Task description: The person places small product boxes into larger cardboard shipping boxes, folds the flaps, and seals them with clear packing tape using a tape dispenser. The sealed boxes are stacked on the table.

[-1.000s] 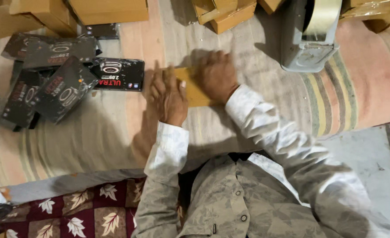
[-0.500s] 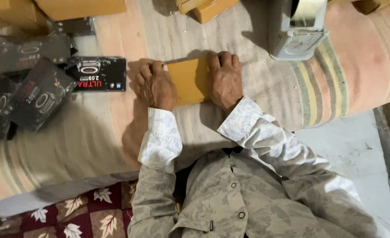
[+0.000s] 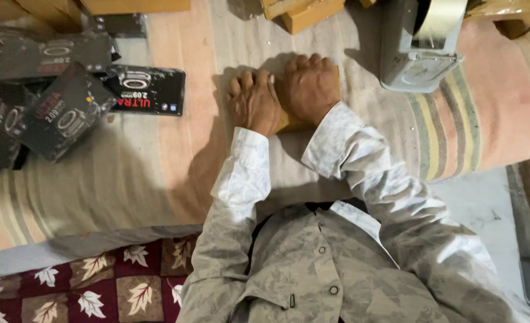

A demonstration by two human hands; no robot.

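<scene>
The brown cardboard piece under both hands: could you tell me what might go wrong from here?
1. The left hand and right hand cover nearly all of the brown cardboard piece, so the person can hardly see it and might crease it crookedly.
2. It lies on a soft striped cloth, which may give under pressure and spoil a clean fold.
3. The grey tape dispenser stands close beside the right hand, which could knock it.

One head-worn camera looks steeply down from close above, over the person's chest and sleeves, onto the hands (image 3: 283, 96) on the striped blanket (image 3: 127, 191).
</scene>
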